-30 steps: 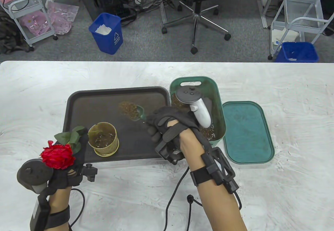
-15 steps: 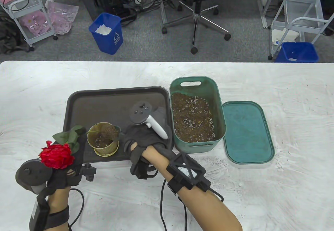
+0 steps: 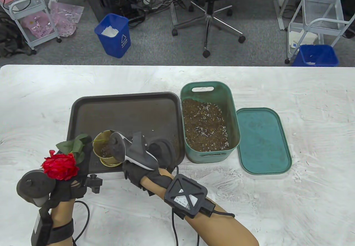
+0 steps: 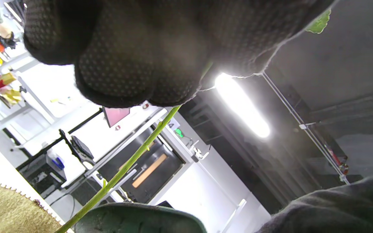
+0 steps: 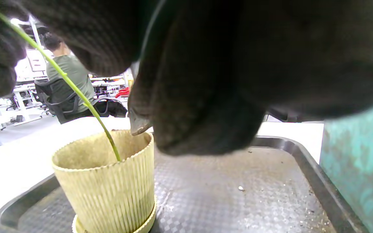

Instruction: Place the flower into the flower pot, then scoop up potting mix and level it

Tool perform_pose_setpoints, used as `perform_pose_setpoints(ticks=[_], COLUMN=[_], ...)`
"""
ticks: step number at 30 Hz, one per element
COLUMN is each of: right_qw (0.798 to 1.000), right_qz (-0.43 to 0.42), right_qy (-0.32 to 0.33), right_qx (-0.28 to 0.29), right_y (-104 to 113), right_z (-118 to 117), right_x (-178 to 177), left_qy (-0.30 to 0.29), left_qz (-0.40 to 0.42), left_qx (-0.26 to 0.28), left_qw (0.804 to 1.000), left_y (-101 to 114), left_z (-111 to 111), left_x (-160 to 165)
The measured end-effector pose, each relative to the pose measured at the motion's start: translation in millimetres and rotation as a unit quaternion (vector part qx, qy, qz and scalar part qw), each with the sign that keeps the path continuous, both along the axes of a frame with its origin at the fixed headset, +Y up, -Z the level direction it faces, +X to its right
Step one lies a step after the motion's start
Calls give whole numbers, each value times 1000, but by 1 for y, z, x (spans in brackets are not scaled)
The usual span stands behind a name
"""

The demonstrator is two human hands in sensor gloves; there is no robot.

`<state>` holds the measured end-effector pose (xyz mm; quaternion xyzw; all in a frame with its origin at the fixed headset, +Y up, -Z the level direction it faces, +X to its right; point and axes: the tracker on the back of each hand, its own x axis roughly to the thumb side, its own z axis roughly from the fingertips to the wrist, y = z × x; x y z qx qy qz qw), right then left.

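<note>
On the white worktop (image 3: 277,85) a dark tray (image 3: 124,110) lies with a green bin of potting mix (image 3: 206,126) just beside its right edge. The bin's green lid (image 3: 263,140) lies flat on the worktop, touching the bin's right side. On the floor beyond the worktop stand two blue waste bins (image 3: 113,35), an office chair (image 3: 213,4) and white wire carts (image 3: 25,12).

The yellow ribbed flower pot (image 5: 105,184) stands upright in its saucer at the near left corner of the tray. Some dark potting mix is seen inside it in the table view.

The red flower (image 3: 59,167) is held by the left hand (image 3: 69,185) at the tray's near left corner, the bloom over the worktop edge of the tray, the leaves (image 3: 75,146) just left of the pot. Its thin green stem (image 5: 73,87) slants down into the pot's mouth. The left fingers (image 4: 134,61) are curled around the stem and grip it.

The right hand (image 3: 149,160) is over the tray, just right of the pot, with the wrist turned so its tracker (image 3: 130,148) lies partly across the pot's opening and hides it. In the right wrist view the edge of a scoop (image 5: 139,124) hangs just over the pot's rim, under the right fingers (image 5: 206,106), which are curled around it. The forearm comes from the near right, over the worktop.
</note>
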<state>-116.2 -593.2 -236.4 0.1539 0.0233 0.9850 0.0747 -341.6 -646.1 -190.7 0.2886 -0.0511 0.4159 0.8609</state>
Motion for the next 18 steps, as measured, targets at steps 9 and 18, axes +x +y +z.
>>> perform_pose_setpoints(ticks=[9,18], right_qw=[999,987], right_qz=[-11,-68], right_qy=[-36,-143], right_qx=[20,12], right_y=[21,57], right_z=[-1,-11], right_x=[38,126], left_qy=[-1,-1], left_qz=[0,-10], left_qx=[0,1], left_qw=[1000,1000], left_y=[0,1], left_z=[0,0], left_x=[1,4])
